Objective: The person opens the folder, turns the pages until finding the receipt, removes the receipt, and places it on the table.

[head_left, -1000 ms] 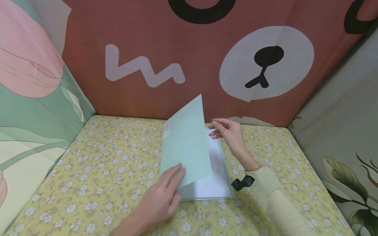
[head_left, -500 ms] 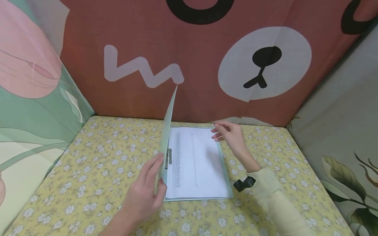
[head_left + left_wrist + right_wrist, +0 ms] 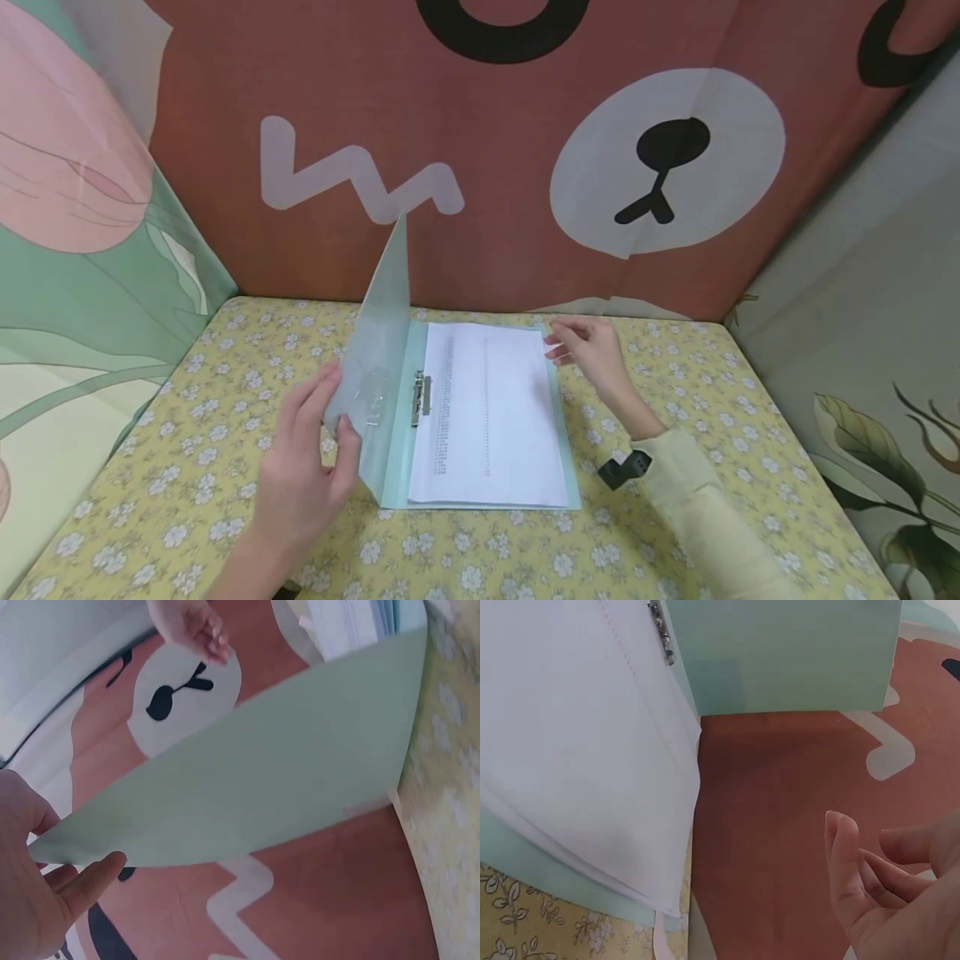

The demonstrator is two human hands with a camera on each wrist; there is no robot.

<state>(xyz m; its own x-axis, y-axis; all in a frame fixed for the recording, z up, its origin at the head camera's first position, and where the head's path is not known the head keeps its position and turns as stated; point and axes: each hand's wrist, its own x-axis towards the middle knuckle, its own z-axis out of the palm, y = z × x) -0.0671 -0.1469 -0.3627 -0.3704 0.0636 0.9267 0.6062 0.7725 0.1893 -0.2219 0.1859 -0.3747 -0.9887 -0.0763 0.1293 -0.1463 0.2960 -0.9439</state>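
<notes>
A pale green file folder (image 3: 398,483) lies on the table with its cover (image 3: 378,333) raised steeply at the left. My left hand (image 3: 303,454) pinches the cover's free edge; the left wrist view shows thumb and fingers on either side of the sheet (image 3: 262,780). Inside rests a stack of white paper (image 3: 517,417) printed with two narrow columns. A metal lever clip (image 3: 418,400) sits along the spine. By the stack's far right corner hovers my right hand (image 3: 592,354), fingers loosely bent and holding nothing, as the right wrist view also shows.
A yellow floral cloth (image 3: 187,450) covers the table. Behind its far edge hangs a reddish-brown curtain (image 3: 337,258) with a cartoon face. Patterned fabric also closes off the left and right sides. A black device (image 3: 625,469) is strapped at the right wrist.
My left hand has swung the folder's cover up and over to the left, uncovering the printed paper and the metal clip. The right hand has shifted only slightly.
</notes>
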